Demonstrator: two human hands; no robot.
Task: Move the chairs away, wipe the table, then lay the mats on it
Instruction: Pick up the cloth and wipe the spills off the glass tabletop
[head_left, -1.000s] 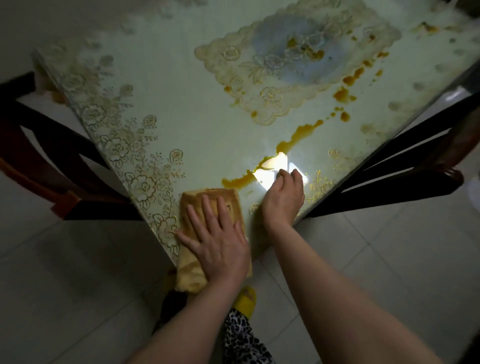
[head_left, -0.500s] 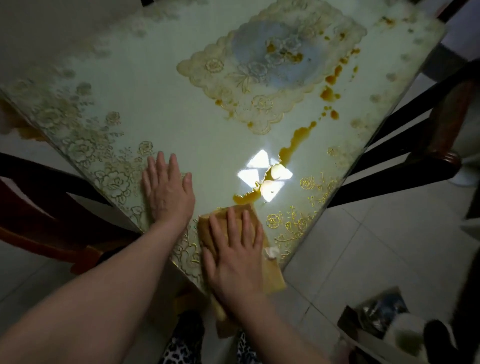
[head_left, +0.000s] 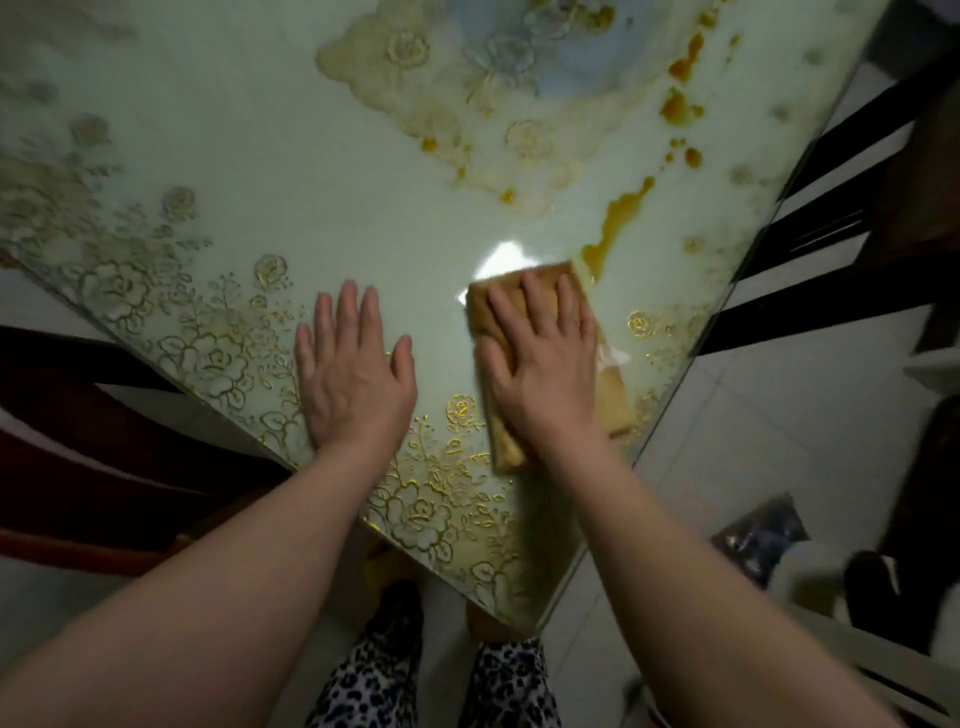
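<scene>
Across nearly the whole view lies the desk, a glossy pale top with gold flower patterns along its near corner and a blue floral panel farther back. Dark chairs stand close against its right edge, and another dark chair sits at the left, so they do not look moved well away. Orange-brown spill runs in a streak and in scattered drops toward the far right. The left hand lies flat and spread on the bare top, holding nothing. The right hand presses flat, fingers extended, on a folded tan cloth, whose far edge nearly touches the streak's lower end. No mats are in view.

Wiping seems under way. Pushing the cloth through the streak could smear it wider, or drive liquid over the near right edge onto the floor; the soaked cloth may also just spread residue. No brand, label or readable writing shows anywhere.
</scene>
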